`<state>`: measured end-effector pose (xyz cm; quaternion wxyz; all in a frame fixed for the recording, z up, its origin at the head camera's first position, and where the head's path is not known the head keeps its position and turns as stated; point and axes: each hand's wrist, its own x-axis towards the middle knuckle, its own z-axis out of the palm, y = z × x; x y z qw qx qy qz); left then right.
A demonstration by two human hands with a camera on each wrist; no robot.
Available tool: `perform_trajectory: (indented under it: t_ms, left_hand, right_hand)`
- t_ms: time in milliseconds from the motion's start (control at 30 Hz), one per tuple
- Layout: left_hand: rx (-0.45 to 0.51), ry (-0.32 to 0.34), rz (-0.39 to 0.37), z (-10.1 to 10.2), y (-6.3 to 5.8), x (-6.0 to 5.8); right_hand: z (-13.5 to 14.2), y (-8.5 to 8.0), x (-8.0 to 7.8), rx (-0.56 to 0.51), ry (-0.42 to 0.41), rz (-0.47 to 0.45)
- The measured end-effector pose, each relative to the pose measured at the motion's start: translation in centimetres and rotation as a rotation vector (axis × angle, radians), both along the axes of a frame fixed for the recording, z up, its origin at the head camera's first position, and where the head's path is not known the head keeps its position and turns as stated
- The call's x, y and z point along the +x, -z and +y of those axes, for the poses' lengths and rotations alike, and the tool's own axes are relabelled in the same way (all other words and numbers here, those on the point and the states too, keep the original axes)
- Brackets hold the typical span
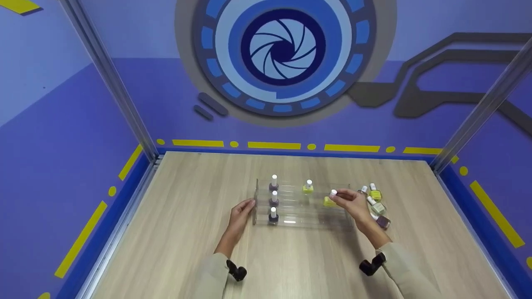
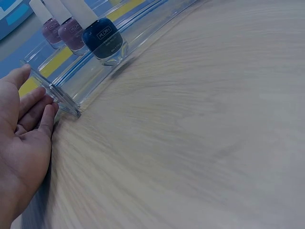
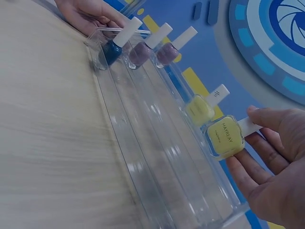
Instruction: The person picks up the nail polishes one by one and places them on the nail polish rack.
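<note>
A clear acrylic tiered rack stands on the table. My left hand rests its fingertips against the outer face of the rack's left end panel. With thumb and fingers, my right hand pinches the white cap of a yellow nail polish bottle, over the middle tier near the right end. Another yellow bottle stands on the back tier. At the rack's left end, two mauve bottles stand behind a dark teal bottle, one per tier.
Right of the rack, several loose bottles lie on the wooden table: a yellow one, a pale green one, a dark purple one and one partly hidden by the right hand. Blue panel walls enclose the back and sides.
</note>
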<state>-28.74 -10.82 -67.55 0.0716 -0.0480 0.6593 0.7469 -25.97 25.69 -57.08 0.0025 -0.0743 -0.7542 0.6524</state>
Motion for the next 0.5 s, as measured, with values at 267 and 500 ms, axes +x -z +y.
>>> perform_trajectory:
  t_ms: [267,500]
  left_hand:
    - [0.015,-0.005,-0.001,0.0,0.0,-0.1]
    - [0.023,0.005,0.018,-0.1,0.0,0.1]
  right_hand:
    - [-1.9,-0.2,-0.4,0.007,-0.005,0.002]
    - [-3.2,0.8,-1.0,0.011,0.005,0.010]
